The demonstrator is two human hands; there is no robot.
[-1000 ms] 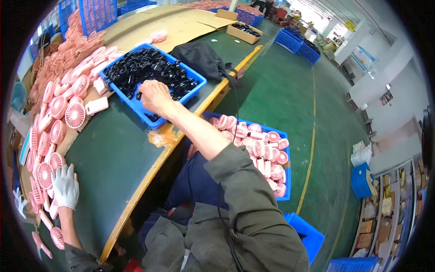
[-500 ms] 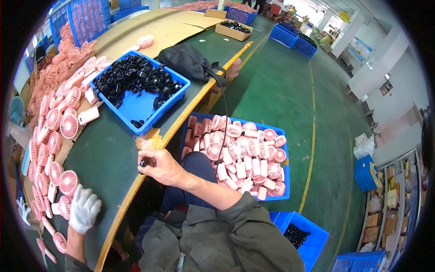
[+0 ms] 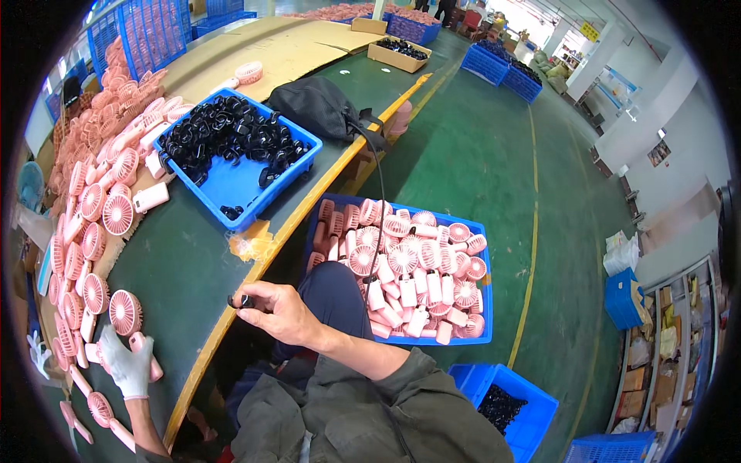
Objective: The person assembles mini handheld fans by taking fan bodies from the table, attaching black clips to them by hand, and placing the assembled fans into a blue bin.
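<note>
My left hand, in a white glove, reaches over the near left part of the table. Its fingers bend round a pink handheld fan, whose handle partly shows beside the thumb; the palm side of the grip is hidden. Bare, my right hand pinches a small black plastic part between thumb and fingers above the table's yellow edge. More pink fans lie heaped along the left. Beyond my right hand, a blue tray holds many loose black parts.
Right of the table, a big blue crate is full of pink fans. A black bag with a hanging cord lies behind the tray. Near my right side stands a blue bin with black parts. Brown cardboard covers the far table.
My left hand has shifted slightly down and left, and a fan beside it has moved right and turned. My right hand has moved slightly nearer, its fingers more apart, showing more of the black part.
</note>
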